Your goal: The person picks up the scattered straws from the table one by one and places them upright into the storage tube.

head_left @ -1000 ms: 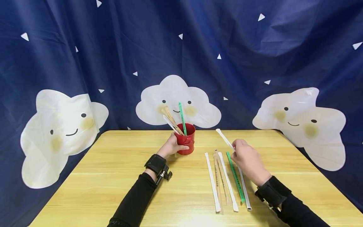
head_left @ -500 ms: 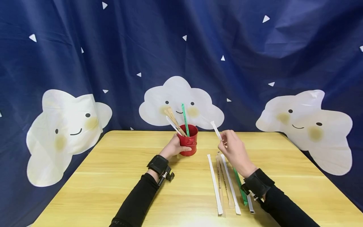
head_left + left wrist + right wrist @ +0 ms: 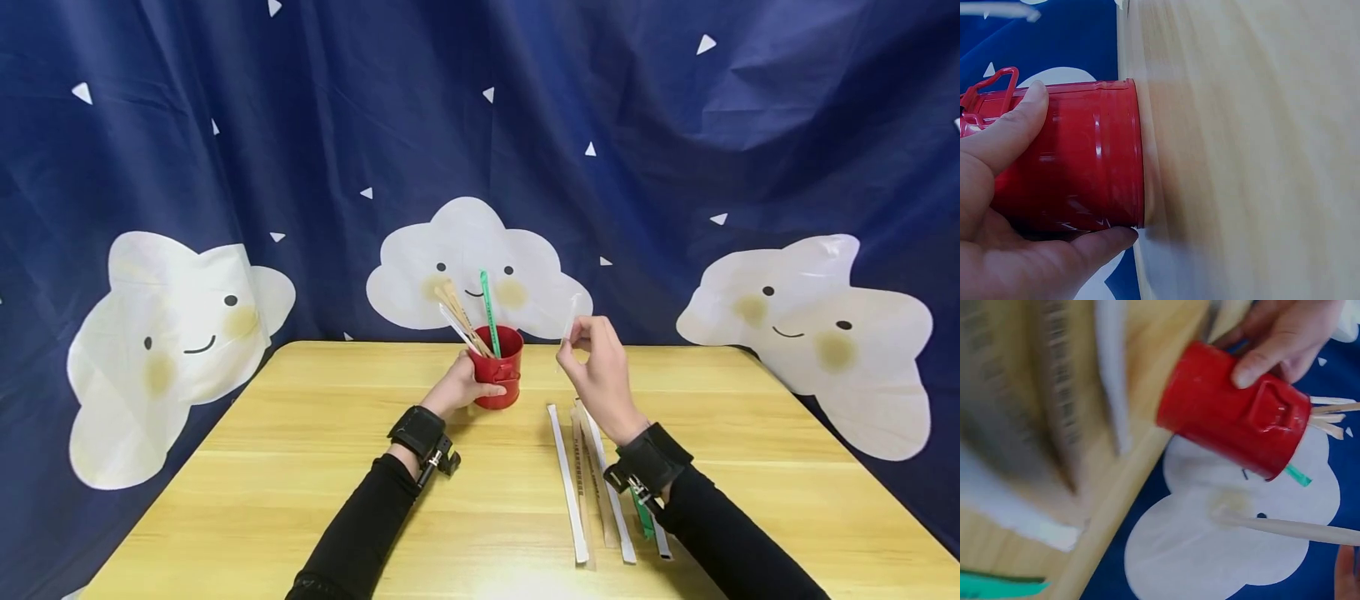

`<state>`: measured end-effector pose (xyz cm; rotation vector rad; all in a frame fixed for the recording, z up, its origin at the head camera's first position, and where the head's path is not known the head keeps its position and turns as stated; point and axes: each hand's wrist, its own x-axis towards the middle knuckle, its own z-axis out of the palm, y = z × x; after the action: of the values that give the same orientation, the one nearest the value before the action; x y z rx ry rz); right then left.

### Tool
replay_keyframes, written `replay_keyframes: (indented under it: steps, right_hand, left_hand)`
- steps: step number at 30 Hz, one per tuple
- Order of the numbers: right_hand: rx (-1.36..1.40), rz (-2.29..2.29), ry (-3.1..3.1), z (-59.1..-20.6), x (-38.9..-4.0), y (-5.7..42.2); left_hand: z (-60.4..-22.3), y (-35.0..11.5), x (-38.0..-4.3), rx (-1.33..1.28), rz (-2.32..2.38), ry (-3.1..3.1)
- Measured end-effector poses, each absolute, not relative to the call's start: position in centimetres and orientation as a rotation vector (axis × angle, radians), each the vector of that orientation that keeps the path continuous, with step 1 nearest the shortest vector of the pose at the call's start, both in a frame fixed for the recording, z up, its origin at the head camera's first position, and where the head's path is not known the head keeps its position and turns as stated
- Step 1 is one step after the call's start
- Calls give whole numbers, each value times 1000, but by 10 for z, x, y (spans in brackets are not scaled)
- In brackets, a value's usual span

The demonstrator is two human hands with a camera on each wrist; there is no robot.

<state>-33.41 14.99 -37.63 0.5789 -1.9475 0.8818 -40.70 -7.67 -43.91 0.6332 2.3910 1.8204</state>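
Observation:
My left hand [image 3: 459,388] grips the small red metal bucket [image 3: 510,395] from its left side, thumb across the front. In the left wrist view the fingers wrap the red wall [image 3: 1079,162] below a wire handle [image 3: 1007,84]. Out of the bucket stick a green wrapped straw [image 3: 489,312], brown wrapped straws [image 3: 456,307] and a white one. To the right of the bucket, my right hand [image 3: 603,377] pinches a white paper-wrapped straw [image 3: 574,310], raised above the table and nearly upright. The right wrist view shows this straw [image 3: 1310,530] apart from the bucket.
Under my right forearm, wrapped straws lie side by side on the wooden table [image 3: 300,467]: a white straw [image 3: 567,487], brown straws [image 3: 579,462], another white one, a green straw [image 3: 644,515] partly covered. A dark blue curtain [image 3: 637,183] with cloud faces hangs behind the far edge.
My right hand has lifted the white straw and carried it left toward the bucket, turning it from slanted to nearly upright. My left hand keeps its grip on the bucket.

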Motion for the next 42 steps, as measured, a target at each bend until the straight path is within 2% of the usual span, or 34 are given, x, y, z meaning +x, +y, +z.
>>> replay_keyframes:
  steps: [17,33,42]
  right_hand:
    - [636,954,-1708,-359,-347,114]
    - [670,1087,-2041,-362,-372,84]
    - [634,1021,-2122,-370,-382,84]
  left_hand:
    - [-436,-73,-403,559,1746,2455]
    - [-434,-76,-405,640,1769,2455]
    - [-437,-77,-408,628,1738,2467]
